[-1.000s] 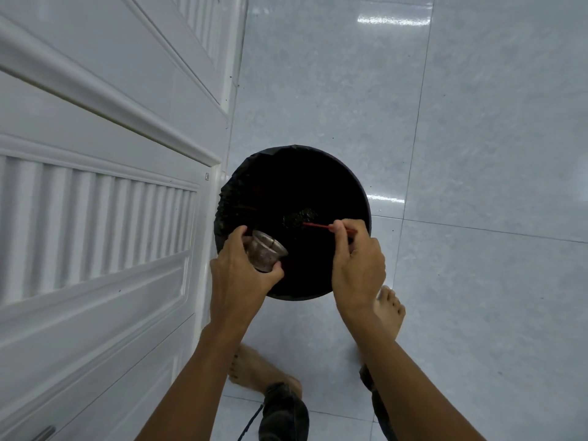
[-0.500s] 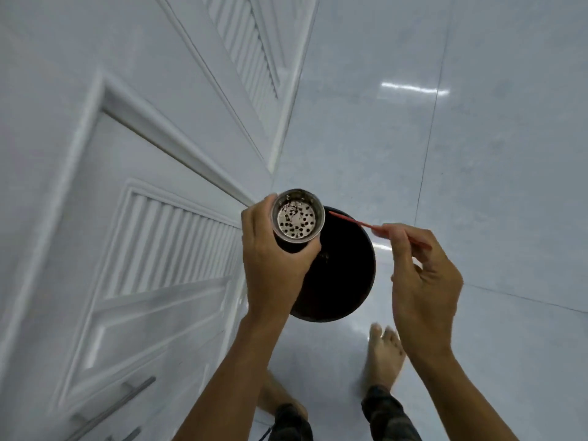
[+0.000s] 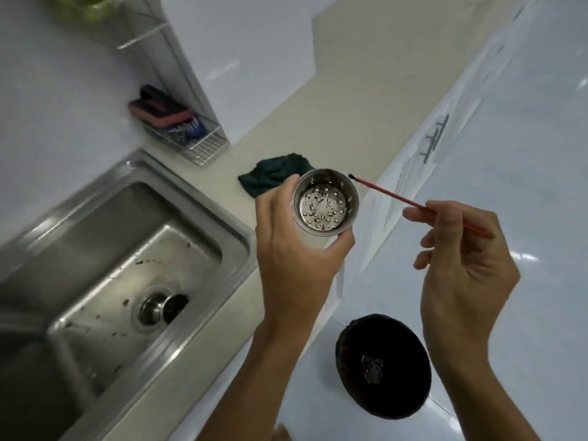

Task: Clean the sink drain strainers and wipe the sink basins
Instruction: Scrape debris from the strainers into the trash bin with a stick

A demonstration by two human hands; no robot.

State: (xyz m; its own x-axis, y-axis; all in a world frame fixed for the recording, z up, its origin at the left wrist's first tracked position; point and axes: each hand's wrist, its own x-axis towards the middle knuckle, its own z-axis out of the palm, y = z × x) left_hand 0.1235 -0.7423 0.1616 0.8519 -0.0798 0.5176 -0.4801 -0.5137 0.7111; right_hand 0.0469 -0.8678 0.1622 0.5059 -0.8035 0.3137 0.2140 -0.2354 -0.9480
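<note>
A: Item one, strainer (image 3: 324, 206). Location?
B: Raised over the counter (image 3: 334, 106) edge and gripped by the left hand (image 3: 292, 259), with fingers and thumb wrapped round its wall. The mouth faces up and the holed bottom shows.

A: Item two, brush (image 3: 397, 196)?
B: Thin red handle, pinched between thumb and fingers of the right hand (image 3: 461, 265). Its long axis runs from that hand up and leftward. The dark tip sits just past the strainer's upper-right rim, outside the cup.

A: Bearing for the next stroke?
B: By my judgement, the tip goes down and left, over the rim into the cup. The right hand travels and the left steadies.

A: Sundries?
B: Sink (image 3: 105, 249) to the left, specks on its floor. Dark cloth (image 3: 273, 178) on the counter behind the strainer. Black bin (image 3: 407, 393) on the floor below.
</note>
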